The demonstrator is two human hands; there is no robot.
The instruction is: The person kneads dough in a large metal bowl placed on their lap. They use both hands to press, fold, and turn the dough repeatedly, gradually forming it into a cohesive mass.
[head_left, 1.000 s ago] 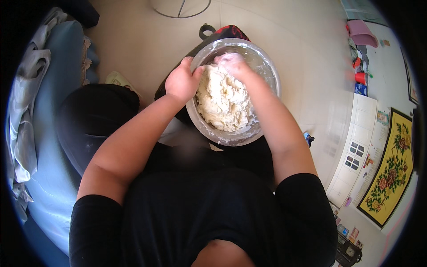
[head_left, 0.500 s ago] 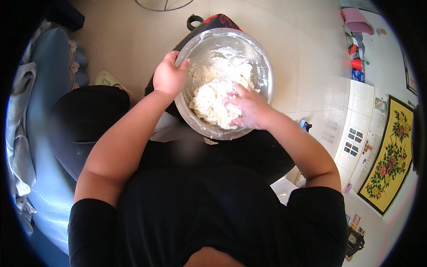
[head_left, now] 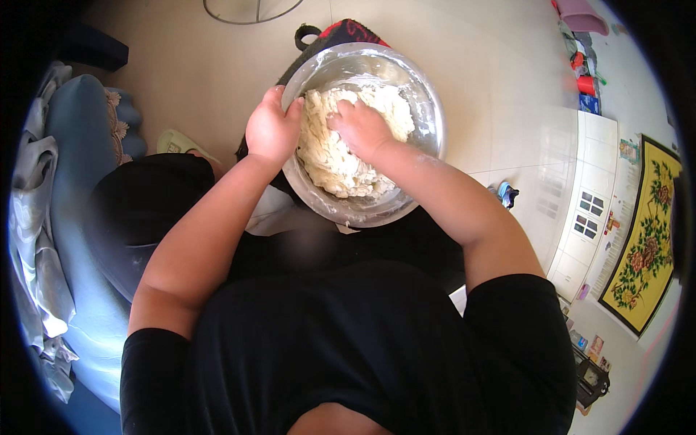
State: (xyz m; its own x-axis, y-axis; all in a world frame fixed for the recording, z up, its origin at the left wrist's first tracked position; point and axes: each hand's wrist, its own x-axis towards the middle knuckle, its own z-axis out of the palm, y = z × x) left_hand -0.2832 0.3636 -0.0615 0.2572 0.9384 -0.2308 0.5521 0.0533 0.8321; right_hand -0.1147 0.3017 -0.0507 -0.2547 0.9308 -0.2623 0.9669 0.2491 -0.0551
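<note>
Right hand (head_left: 365, 133) deep in the dough (head_left: 330, 163), left hand (head_left: 271, 134) anchoring the bowl (head_left: 429, 119)!

And here we are, upper middle of the frame, with the action all inside that wide metal bowl. The dough, pale, rough and lumpy, fills the bowl's middle and leans toward its left side, leaving a bare, smeared stretch of metal along the right.

Look at the left hand: clamped on the rim at the bowl's left edge, thumb (head_left: 295, 110) over the lip, the other fingers largely out of sight around the outside. The right hand comes in from the lower right, its fingers (head_left: 346, 110) bent and pressing into the top of the dough. Are they closed on a clump or merely pushing? The tips are sunk in or hidden, so I cannot tell.

The step in hand, by my reading, is kneading: that torn, uneven surface suggests a mass that needs more working before it turns smooth. The next move seems to call for a firm fold and press, gathering the dough in from the edges, while the left hand braces the bowl against the push. That bracing matters, I'd judge: there's a dark cloth with red patterning (head_left: 353, 32) showing beyond the bowl's top edge, and what bears the weight underneath is hidden.
</note>
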